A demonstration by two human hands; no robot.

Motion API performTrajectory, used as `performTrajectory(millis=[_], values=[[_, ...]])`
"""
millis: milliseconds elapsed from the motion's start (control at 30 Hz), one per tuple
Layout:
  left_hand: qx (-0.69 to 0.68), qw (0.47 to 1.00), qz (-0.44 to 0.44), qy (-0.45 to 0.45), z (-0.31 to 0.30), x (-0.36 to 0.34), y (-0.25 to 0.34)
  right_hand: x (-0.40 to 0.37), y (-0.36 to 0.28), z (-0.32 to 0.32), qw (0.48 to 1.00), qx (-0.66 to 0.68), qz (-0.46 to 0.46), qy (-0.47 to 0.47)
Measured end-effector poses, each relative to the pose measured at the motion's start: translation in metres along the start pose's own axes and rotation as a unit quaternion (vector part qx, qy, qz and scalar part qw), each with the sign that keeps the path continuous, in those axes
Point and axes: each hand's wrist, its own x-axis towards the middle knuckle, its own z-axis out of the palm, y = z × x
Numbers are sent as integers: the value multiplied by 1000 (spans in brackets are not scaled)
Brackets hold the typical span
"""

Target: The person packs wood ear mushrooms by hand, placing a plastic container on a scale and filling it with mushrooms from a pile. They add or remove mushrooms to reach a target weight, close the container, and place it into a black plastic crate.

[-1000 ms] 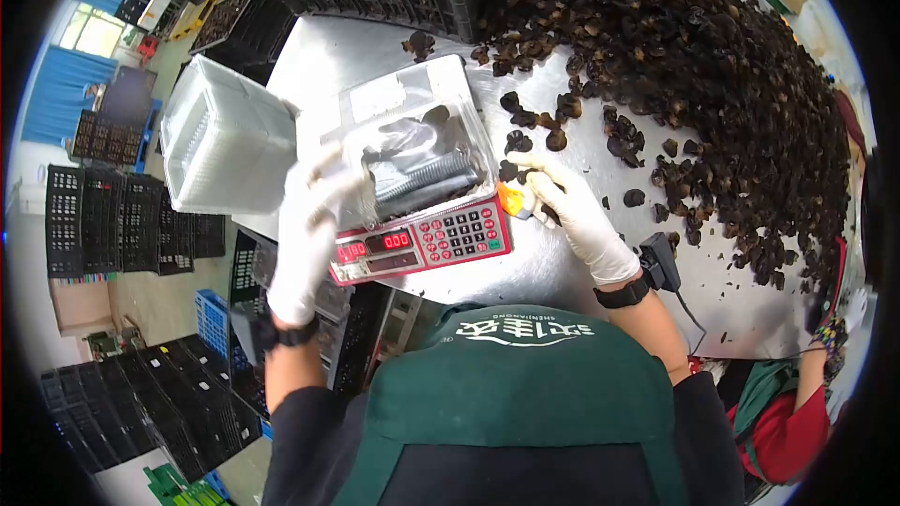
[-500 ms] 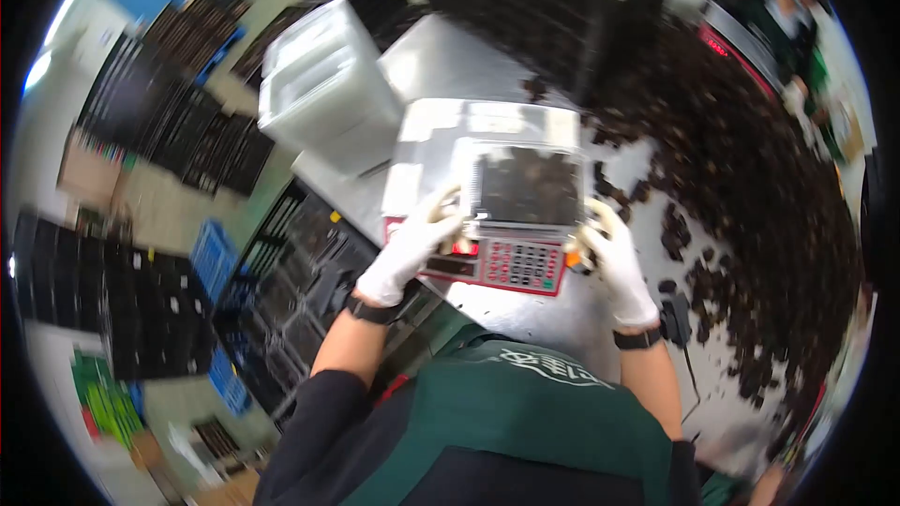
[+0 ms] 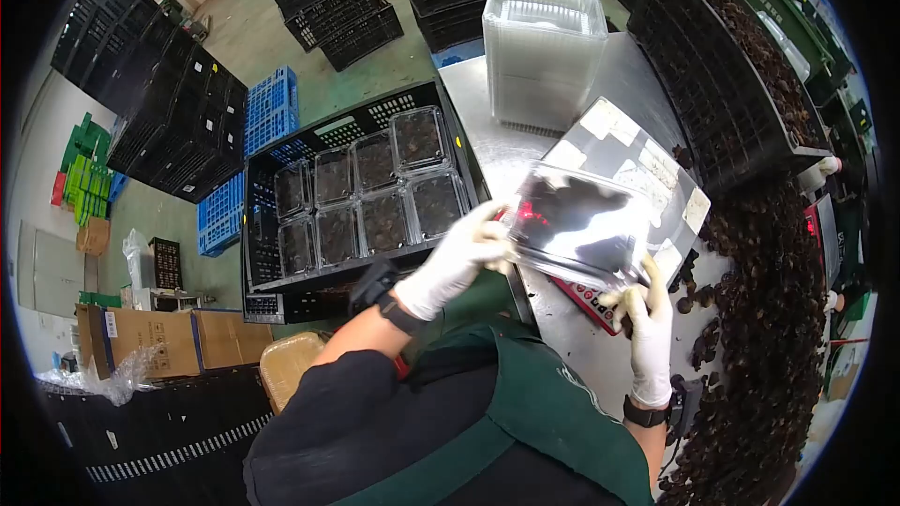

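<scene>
While standing at the table (image 3: 562, 342), the person is gripping a clear box (image 3: 581, 225) with both gloved hands: the left hand (image 3: 459, 258) is holding one end, the right hand (image 3: 647, 319) the other. The box is hanging just above the scale (image 3: 647, 164), probably filled with dark mushrooms. A crate (image 3: 328, 131) is sitting nearby.
</scene>
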Motion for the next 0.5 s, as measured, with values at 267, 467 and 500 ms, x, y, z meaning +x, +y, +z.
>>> performTrajectory(millis=[267, 467, 500], values=[[-231, 913, 197, 274, -211, -5, 4, -28, 26, -33, 994, -24, -5, 102], [14, 970, 26, 241, -319, 67, -34, -107, 106, -92, 957, 22, 74, 278], [-346, 882, -69, 312, -279, 81, -14, -118, 119, -98, 950, 35, 77, 301]])
